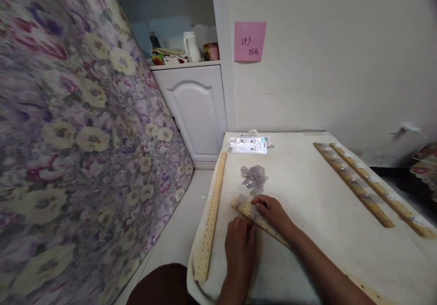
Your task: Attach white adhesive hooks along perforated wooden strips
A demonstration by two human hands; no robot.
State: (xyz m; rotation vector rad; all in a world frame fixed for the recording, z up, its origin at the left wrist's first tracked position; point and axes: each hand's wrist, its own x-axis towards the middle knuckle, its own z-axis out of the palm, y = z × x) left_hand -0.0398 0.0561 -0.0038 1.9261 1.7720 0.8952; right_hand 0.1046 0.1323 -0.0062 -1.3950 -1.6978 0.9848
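A perforated wooden strip (269, 230) lies slantwise on the white-covered table in front of me, with small grey translucent pieces on its far end. My left hand (240, 241) is curled at the strip's near edge, fingers bent against it. My right hand (271, 210) is at the strip's far side, thumb and forefinger pinched together by one of the translucent pieces. What sits in that pinch is too small to make out. Just beyond the hands is a loose pile of similar grey translucent pieces (254, 177) with shiny bits among them.
A long perforated strip (212, 221) runs along the table's left edge. Two strips bearing several translucent pieces lie at right, the inner one (355, 184) beside the outer one (382, 191). A blister pack (247, 145) rests at the back. A floral curtain (102, 136) hangs left.
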